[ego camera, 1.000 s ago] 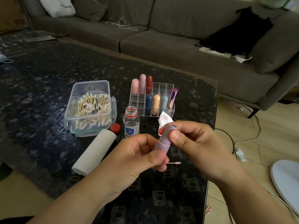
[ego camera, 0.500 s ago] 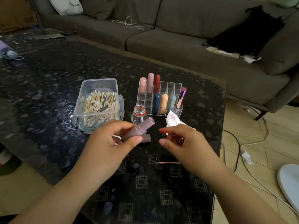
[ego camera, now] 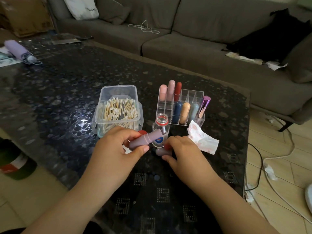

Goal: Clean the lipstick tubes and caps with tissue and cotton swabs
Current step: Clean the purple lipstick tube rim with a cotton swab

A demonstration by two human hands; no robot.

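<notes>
The left hand (ego camera: 118, 149) grips the mauve lipstick tube (ego camera: 145, 139), its long axis tilted up toward the right. The matching cap (ego camera: 160, 151) lies on the worktop (ego camera: 67, 98) just below and right of the tube, directly under the right hand (ego camera: 182, 152), whose curled fingers are closing on it (whether it is already pinched I cannot tell). So the right hand is nearer. The open bottle (ego camera: 161, 130) stands just behind, likeliest to be knocked; a stained tissue (ego camera: 202, 141), swab box (ego camera: 118, 108) and organiser (ego camera: 182, 105) lie around.

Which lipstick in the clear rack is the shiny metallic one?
The purple metallic lipstick at the rack's front right corner; it leans, while the others are matte pastel, navy or red.
</notes>
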